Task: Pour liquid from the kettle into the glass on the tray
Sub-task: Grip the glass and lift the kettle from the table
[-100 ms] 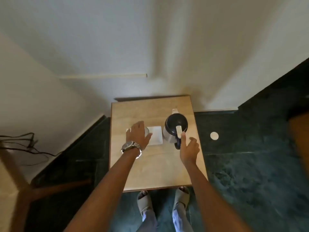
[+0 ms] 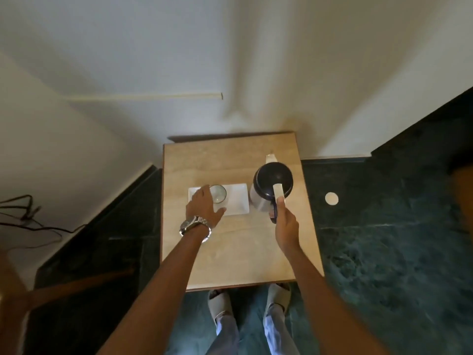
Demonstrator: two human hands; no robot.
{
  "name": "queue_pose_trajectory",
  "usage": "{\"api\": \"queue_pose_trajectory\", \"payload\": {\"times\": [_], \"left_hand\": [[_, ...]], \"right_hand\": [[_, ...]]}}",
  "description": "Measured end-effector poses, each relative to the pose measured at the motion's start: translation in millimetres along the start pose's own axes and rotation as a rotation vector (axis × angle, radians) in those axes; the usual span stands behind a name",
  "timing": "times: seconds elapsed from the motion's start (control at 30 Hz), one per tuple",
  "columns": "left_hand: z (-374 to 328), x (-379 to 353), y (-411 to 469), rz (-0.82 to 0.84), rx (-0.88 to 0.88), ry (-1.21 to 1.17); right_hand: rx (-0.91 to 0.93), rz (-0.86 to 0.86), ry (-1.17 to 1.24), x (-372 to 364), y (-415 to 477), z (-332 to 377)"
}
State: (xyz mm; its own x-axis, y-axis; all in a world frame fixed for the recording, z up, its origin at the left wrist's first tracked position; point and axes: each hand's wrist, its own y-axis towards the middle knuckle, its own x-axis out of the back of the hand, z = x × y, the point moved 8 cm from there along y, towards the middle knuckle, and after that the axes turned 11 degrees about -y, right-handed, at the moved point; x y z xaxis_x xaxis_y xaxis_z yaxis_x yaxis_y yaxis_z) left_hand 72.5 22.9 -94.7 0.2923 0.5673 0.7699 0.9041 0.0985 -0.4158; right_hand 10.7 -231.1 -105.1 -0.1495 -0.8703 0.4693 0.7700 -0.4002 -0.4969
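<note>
A steel kettle (image 2: 271, 185) with a dark lid and dark handle stands upright on the right side of a small wooden table (image 2: 235, 249). My right hand (image 2: 286, 226) is wrapped around its handle, thumb pointing up along the pale lid lever. A clear glass (image 2: 219, 193) stands on the left half of a white rectangular tray (image 2: 239, 201), just left of the kettle. My left hand (image 2: 204, 208), with a metal watch on the wrist, curls around the glass from the left, thumb in front of it.
The table stands against a white wall, with dark green stone floor around it. My sandalled feet (image 2: 249, 301) are at its near edge. A white round disc (image 2: 331, 198) lies on the floor to the right. Black cables (image 2: 28, 221) and a wooden chair frame are on the left.
My right hand has closed around the kettle handle, where it was only touching it with spread fingers. My left hand has shifted left, uncovering the glass.
</note>
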Motion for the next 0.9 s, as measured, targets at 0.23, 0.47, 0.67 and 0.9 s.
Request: {"api": "queue_pose_trajectory", "payload": {"times": [0.23,0.47,0.67,0.9], "left_hand": [[66,-61,57,-0.015,0.136,-0.419],[63,-65,85,-0.008,0.117,-0.538],[68,-53,61,-0.083,0.096,-0.538],[37,23,-24,-0.134,0.097,-0.790]], "right_hand": [[0.129,0.000,0.259,-20,31,-5],[0.081,-0.048,0.260,-11,34,6],[0.016,-0.117,0.246,19,38,24],[0.009,-0.100,0.083,92,-40,51]]}}
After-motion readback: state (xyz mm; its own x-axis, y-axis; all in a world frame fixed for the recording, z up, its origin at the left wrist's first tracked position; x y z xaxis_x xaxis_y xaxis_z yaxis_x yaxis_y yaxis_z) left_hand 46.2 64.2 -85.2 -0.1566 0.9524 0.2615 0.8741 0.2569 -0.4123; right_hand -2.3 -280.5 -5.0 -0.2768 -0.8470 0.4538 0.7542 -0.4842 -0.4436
